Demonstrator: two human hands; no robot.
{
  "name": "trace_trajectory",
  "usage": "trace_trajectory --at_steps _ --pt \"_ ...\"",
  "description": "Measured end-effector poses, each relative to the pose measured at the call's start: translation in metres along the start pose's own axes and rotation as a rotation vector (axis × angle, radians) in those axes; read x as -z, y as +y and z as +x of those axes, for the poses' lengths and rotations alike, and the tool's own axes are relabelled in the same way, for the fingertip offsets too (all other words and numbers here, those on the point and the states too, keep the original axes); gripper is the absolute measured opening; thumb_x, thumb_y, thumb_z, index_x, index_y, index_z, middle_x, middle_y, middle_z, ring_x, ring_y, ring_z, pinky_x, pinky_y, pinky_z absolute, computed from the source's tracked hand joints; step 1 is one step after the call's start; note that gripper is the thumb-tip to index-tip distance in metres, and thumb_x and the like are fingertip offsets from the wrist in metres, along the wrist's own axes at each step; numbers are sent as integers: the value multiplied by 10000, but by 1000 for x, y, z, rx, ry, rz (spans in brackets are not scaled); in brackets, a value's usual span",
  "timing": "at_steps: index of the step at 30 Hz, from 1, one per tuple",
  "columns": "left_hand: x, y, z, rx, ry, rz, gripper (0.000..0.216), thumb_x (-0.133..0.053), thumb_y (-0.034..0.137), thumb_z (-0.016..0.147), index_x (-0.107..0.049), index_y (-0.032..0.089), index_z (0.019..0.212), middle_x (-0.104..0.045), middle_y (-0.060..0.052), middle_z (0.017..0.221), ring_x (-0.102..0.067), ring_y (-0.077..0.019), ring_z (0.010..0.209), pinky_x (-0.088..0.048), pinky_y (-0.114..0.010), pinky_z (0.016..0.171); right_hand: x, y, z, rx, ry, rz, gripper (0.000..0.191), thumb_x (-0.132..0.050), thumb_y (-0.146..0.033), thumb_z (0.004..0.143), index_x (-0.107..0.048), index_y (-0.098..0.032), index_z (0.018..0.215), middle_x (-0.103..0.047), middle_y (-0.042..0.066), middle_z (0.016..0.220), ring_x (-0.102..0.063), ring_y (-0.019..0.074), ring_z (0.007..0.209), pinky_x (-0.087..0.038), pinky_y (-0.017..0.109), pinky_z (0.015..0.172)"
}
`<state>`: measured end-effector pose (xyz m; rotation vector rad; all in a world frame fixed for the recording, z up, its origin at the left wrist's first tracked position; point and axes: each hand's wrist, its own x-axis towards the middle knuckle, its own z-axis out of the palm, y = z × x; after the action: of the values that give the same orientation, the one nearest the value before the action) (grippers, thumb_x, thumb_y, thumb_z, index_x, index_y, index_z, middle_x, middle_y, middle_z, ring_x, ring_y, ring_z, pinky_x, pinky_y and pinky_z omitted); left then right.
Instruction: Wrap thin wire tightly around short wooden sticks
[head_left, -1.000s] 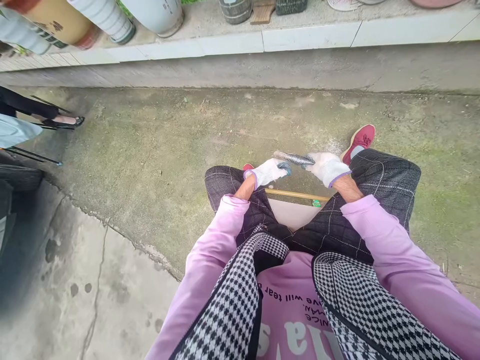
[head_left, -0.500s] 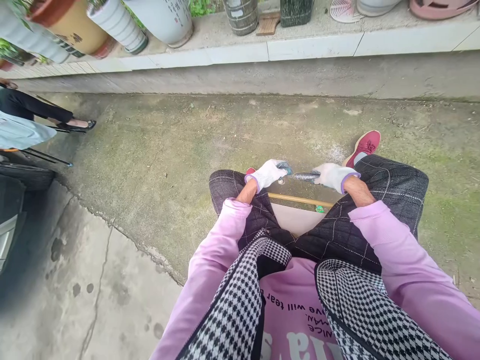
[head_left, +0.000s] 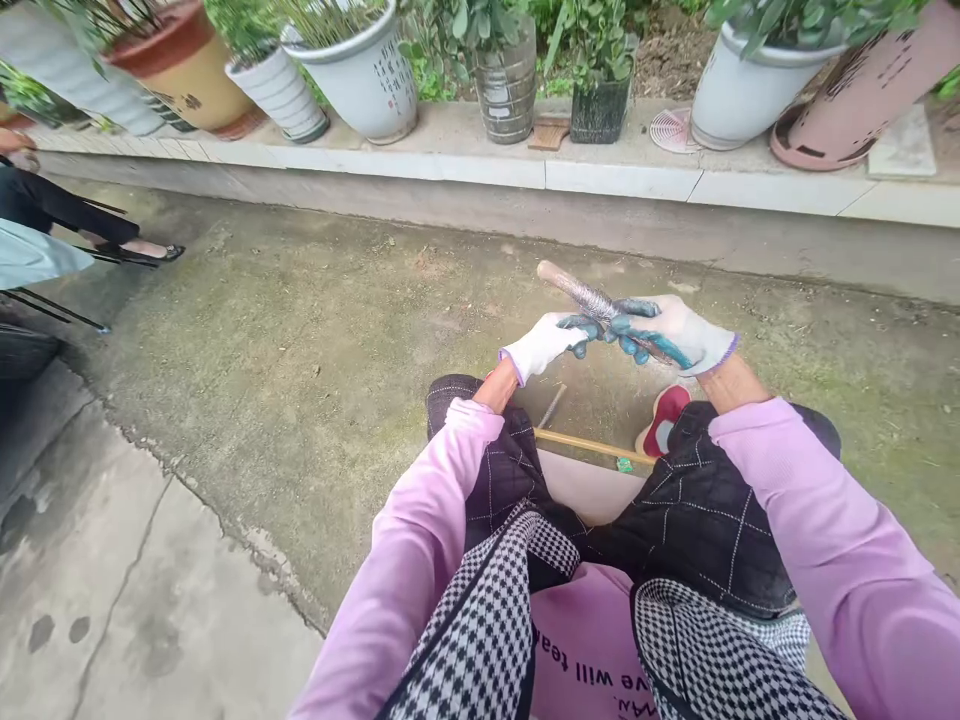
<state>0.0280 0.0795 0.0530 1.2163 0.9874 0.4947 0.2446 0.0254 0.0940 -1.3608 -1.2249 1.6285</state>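
Note:
A stick-like handle (head_left: 576, 290) with a rounded light-brown end and a silvery, wire-like wound middle slants up to the left in front of my knees. My right hand (head_left: 679, 332), in a white glove with blue-green coated fingers, is closed around its lower part. My left hand (head_left: 551, 343), gloved the same way, has its fingers closed on the wound part from below, close to the right fingertips. The handle's lower end is partly hidden by the right glove. Below the hands, a thin stick-like piece (head_left: 553, 405) lies on the ground.
Between my thighs is a pale flat surface (head_left: 589, 487) with a yellow rod (head_left: 592, 443) along its edge and a small green thing (head_left: 625, 465). Potted plants (head_left: 367, 85) line a low ledge (head_left: 480, 172) ahead. At the far left a person's leg (head_left: 82, 215) shows beside chair legs.
Both hands have risen forward, away from my lap. The handle, earlier level between the gloves, now tilts with its rounded end up left. My right foot has drawn inward, and the view has tipped up.

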Motion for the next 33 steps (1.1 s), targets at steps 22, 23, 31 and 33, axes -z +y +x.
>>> trace_trajectory --at_steps 22,23,31,33 --pt "25 22 73 100 173 -266 288 -859 268 971 -618 183 837 -514 93 544 -452 -67 484 -448 -245 570 16 7 92 -6 25 -68 654 -870 -607 792 -764 -193 1287 -826 106 989 -696 226 682 -557 325 549" --pt "26 21 71 85 147 -256 282 -854 261 969 -618 183 834 -520 89 542 -456 -70 484 -443 -247 571 16 5 90 -22 -10 -7 693 -892 -607 774 -758 -188 1309 -822 104 962 -671 210 637 -538 317 514" --pt "26 15 71 107 126 -134 118 -699 42 941 -684 146 889 -585 88 619 -472 -50 496 -507 -245 624 20 13 94 48 219 -496 659 -795 -464 921 -732 -236 1536 -845 76 1028 -716 239 733 -581 331 646" --pt "28 12 73 81 127 -55 104 -687 47 935 -723 138 899 -617 73 648 -497 -52 511 -472 -231 600 28 16 100 41 285 -749 646 -776 -410 950 -723 -223 1566 -860 117 1157 -779 307 902 -607 371 774"
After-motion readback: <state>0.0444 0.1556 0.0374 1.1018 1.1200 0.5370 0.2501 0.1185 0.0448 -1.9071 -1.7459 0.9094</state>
